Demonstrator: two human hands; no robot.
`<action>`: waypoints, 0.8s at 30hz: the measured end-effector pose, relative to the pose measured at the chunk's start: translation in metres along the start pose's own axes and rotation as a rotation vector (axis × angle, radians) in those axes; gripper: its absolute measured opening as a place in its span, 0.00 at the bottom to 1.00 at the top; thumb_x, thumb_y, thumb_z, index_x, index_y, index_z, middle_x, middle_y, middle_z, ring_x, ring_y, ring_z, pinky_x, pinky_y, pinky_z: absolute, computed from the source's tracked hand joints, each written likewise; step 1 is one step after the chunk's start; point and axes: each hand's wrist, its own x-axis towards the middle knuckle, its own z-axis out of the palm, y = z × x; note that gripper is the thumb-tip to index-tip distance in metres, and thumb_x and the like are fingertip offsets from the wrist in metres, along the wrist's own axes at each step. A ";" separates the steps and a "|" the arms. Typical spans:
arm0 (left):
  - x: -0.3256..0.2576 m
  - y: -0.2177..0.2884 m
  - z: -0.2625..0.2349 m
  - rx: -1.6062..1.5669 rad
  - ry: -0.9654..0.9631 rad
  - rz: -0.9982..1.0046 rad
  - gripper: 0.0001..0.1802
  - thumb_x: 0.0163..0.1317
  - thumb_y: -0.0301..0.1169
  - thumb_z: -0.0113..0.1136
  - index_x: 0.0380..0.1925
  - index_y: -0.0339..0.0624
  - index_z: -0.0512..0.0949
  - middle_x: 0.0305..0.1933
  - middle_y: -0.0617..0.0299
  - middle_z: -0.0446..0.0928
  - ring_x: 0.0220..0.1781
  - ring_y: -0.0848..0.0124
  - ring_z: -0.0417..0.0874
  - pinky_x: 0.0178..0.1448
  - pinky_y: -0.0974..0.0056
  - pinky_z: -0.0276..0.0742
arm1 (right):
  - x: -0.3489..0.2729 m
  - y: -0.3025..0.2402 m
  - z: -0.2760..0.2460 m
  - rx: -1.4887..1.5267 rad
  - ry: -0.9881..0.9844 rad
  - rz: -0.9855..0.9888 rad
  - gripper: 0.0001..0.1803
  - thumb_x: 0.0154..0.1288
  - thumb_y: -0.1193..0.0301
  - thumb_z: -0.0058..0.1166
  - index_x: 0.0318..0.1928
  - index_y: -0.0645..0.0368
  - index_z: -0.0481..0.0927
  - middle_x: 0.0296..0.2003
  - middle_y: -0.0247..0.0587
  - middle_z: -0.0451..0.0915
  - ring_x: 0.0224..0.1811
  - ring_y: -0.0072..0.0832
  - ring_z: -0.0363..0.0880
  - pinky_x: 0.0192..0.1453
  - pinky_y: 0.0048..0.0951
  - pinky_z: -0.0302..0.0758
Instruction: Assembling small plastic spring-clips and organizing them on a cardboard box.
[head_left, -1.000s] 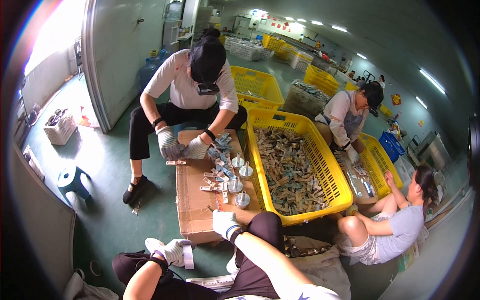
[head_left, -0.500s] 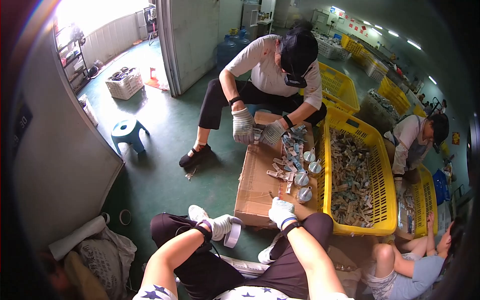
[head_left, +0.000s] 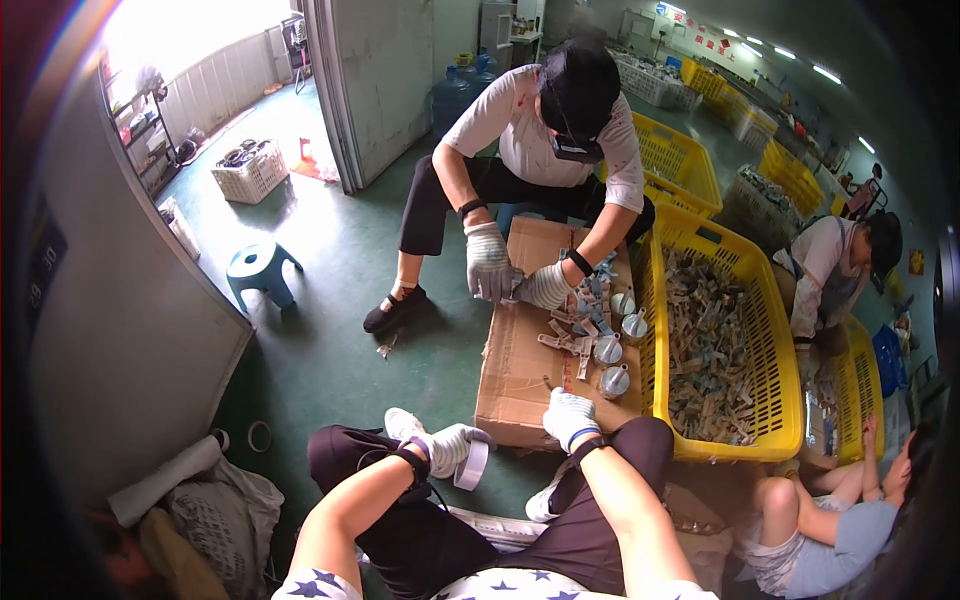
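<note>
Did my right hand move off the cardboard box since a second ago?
No. The right hand stays on the near edge of the cardboard box, beside the yellow crate; only the camera swung.

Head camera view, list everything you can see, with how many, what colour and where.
cardboard sheet: one, brown, on the floor ahead
small parts: a scatter, pale, on the cardboard
round metal pieces: about four, silver, along the cardboard's right edge
crate of parts: one, yellow, right of the cardboard
stool: one, blue-green, far left
basket: one, white, near the doorway
co-worker's gloved hands: two, white, on the cardboard's far end
tape roll: one, whitish, in the left hand
left hand: gloved, white, gripping the tape roll
right hand: gloved, white, on the cardboard's near edge
</note>
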 end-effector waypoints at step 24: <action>-0.010 0.014 0.010 -0.412 -0.005 -0.178 0.04 0.60 0.25 0.58 0.35 0.41 0.78 0.29 0.67 0.76 0.33 0.72 0.76 0.42 0.66 0.72 | -0.001 -0.001 -0.007 0.024 -0.049 0.017 0.15 0.62 0.69 0.45 0.48 0.59 0.74 0.39 0.49 0.84 0.43 0.40 0.85 0.44 0.43 0.78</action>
